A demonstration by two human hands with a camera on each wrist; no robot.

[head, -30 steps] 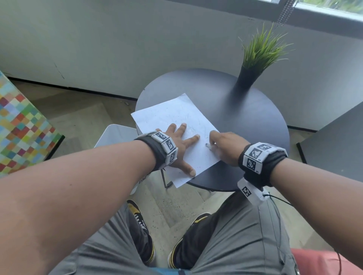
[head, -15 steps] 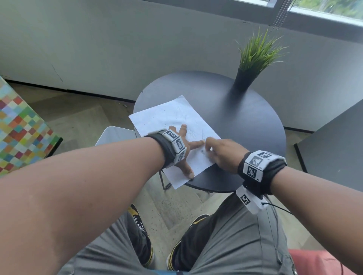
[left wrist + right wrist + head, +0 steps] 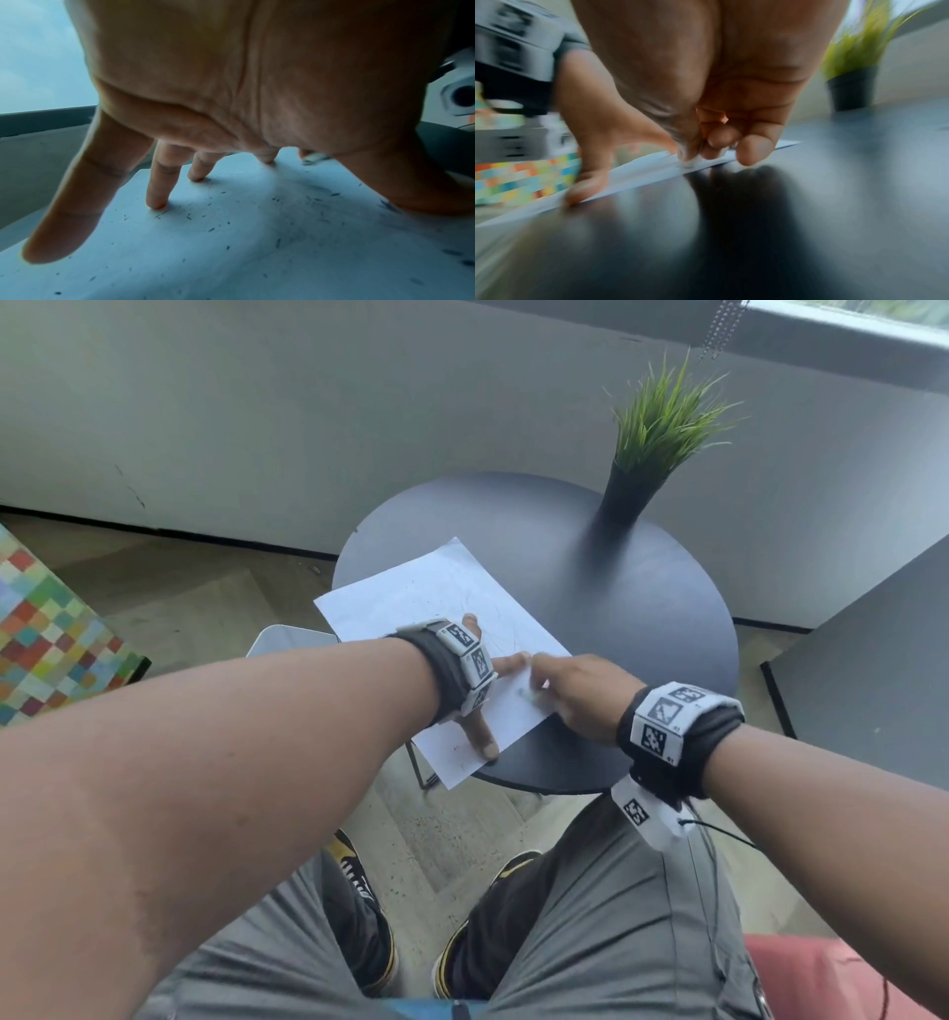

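Paper (image 3: pixel 436 598) takes the weight of the left hand's (image 3: pixel 257 81) fingers (image 3: pixel 156 194), which are spread wide and straight, their tips pressing down on the sheet and the thumb planted close to its near edge. Just to the right, the right hand's (image 3: pixel 580 695) fingers (image 3: pixel 754 150) curl tight round a small white piece (image 3: pixel 690 162), apparently an eraser. Its tip meets the sheet close to the right edge, though the wrist view there is smeared. Dark flecks and faint pencil lines dot the sheet. It lies on the near left part of the round dark worktop (image 3: pixel 642 618), with its near corner hanging past the rim. A potted grass plant (image 3: pixel 624 498) stands at the far side, well apart. The likely trouble is a crease or tear: rubbing so near the free edge could buckle the sheet if the left hand eases off. The overhanging corner could also let the sheet slide off the rim.
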